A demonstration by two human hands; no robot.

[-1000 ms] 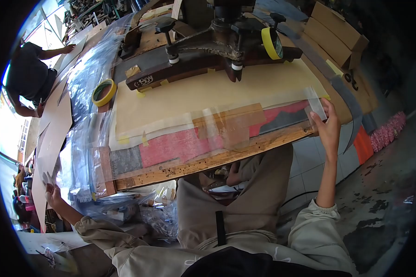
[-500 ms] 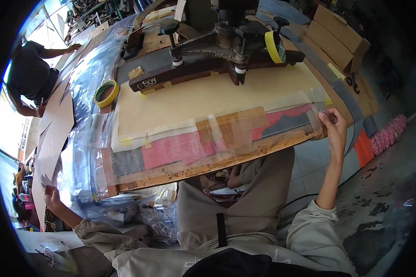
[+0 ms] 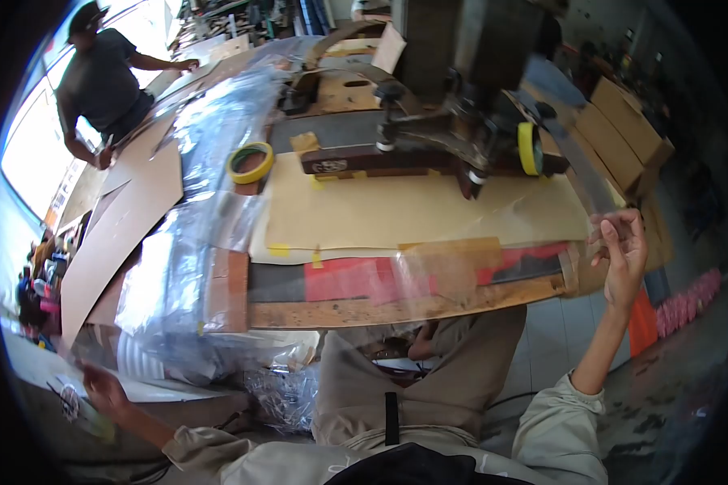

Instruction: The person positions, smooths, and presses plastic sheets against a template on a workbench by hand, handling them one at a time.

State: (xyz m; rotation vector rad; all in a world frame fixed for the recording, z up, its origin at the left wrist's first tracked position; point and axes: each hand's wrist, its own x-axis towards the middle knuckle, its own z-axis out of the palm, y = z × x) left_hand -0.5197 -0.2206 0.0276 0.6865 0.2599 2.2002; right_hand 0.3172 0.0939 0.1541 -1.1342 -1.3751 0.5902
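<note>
A clear plastic sheet [image 3: 356, 283] stretches over the front of the work table, above red and dark grey material [image 3: 344, 280]. Over the table's right front corner is my right hand [image 3: 623, 246], its fingers curled at the sheet's edge in a pinch. At the lower left, my left hand [image 3: 103, 390] is smeared by motion; its fingers and anything in them cannot be made out. Cream paper [image 3: 429, 210] lies behind the red material, under a dark clamp bar [image 3: 429, 159] with a metal press frame.
Yellow tape rolls are on the table [image 3: 251, 163] and on the press [image 3: 529, 149]. Brown board [image 3: 129, 234] lies to the left, by a person [image 3: 109, 81] in dark clothes. A cardboard box [image 3: 623, 133] stands at the right. Below the table's front edge is crumpled plastic [image 3: 283, 396].
The view has swung, so the table sits further right and lower. My right hand has moved from the table corner to above it, and my left hand has dropped lower.
</note>
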